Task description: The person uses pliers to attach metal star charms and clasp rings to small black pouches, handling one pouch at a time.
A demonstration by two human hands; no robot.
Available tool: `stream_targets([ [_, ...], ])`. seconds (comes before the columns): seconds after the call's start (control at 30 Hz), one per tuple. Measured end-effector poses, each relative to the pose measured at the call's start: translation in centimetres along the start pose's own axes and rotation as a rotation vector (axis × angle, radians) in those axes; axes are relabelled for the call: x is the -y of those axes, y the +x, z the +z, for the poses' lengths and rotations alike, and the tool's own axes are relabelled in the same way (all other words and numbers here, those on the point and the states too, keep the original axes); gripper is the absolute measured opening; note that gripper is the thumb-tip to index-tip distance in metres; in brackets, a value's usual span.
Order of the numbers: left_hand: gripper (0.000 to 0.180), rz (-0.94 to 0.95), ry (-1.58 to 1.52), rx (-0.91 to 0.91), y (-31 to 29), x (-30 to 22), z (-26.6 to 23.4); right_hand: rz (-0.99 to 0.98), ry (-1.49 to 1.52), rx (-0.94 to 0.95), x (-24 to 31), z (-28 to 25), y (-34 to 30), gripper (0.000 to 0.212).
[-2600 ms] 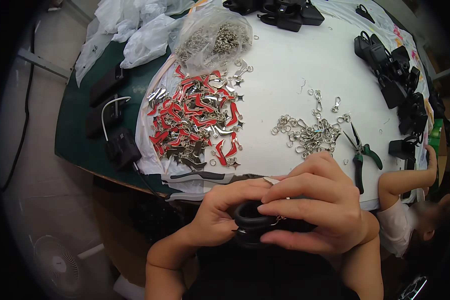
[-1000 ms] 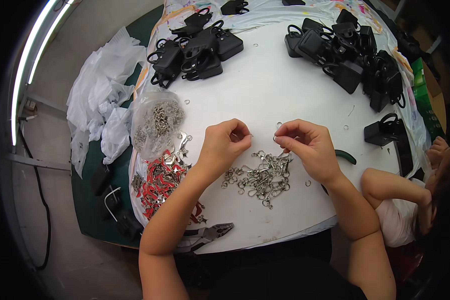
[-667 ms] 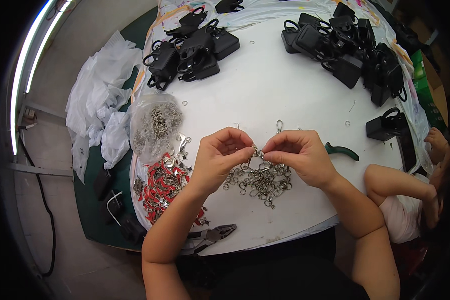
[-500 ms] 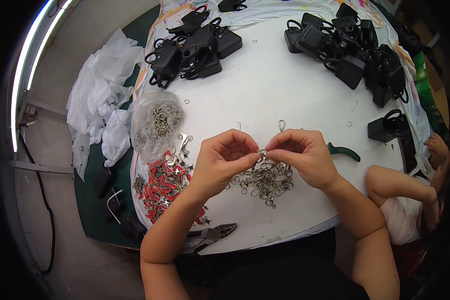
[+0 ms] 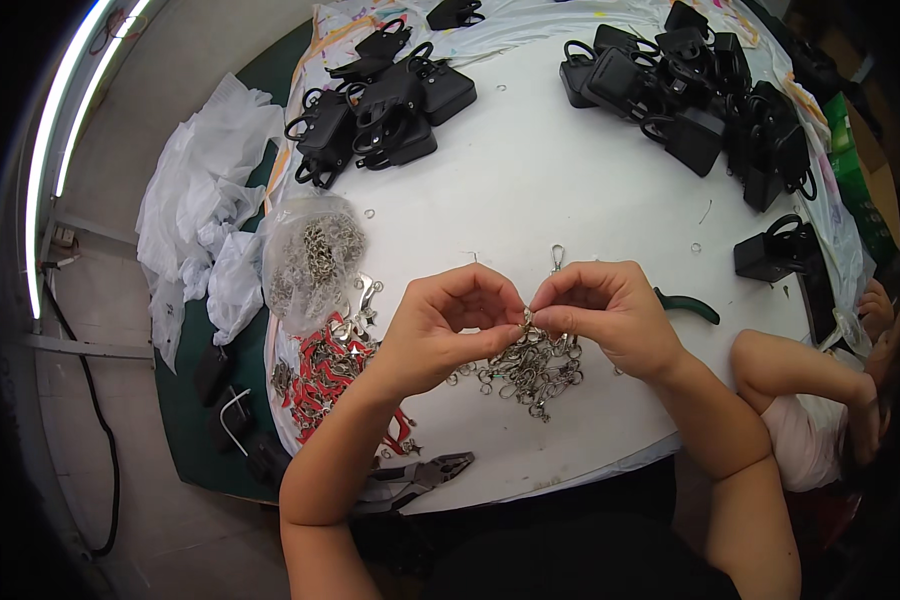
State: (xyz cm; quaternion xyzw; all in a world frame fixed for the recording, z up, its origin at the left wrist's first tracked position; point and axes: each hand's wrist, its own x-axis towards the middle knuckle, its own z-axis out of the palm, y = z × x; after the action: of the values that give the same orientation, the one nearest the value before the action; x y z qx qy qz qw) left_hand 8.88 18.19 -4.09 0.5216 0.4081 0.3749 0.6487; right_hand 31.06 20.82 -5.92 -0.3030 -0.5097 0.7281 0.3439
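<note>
Both hands (image 5: 530,315) pinch one metal clasp (image 5: 527,318).

- The clasps (image 5: 532,368) heaped near the hands are shiny silver metal.
- The bag (image 5: 310,258) on the left is clear, crinkled plastic.
- The far pouches (image 5: 385,110) look matt black.
- The table (image 5: 530,190) has a smooth white top.
- The pliers (image 5: 420,475) are dull grey metal.

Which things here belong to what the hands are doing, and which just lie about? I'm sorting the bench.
In hand:
left hand and right hand pinching a small metal clasp
pile of metal clasps

Lying about:
pliers
green-handled pliers
black bags
red pieces
</note>
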Motion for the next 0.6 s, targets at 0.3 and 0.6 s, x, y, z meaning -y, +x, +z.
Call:
stream_targets([
  [0.3, 0.033, 0.270, 0.718, -0.361, 5.2, -1.9, -5.2, -0.312, -0.223, -0.210, -0.7, 0.2, -0.1, 0.006],
  [0.6, 0.018, 0.492, 1.509, -0.700, 9.7, -3.1, -15.7, -0.439, -0.094, -0.253, -0.8, 0.2, 0.6, 0.006],
])
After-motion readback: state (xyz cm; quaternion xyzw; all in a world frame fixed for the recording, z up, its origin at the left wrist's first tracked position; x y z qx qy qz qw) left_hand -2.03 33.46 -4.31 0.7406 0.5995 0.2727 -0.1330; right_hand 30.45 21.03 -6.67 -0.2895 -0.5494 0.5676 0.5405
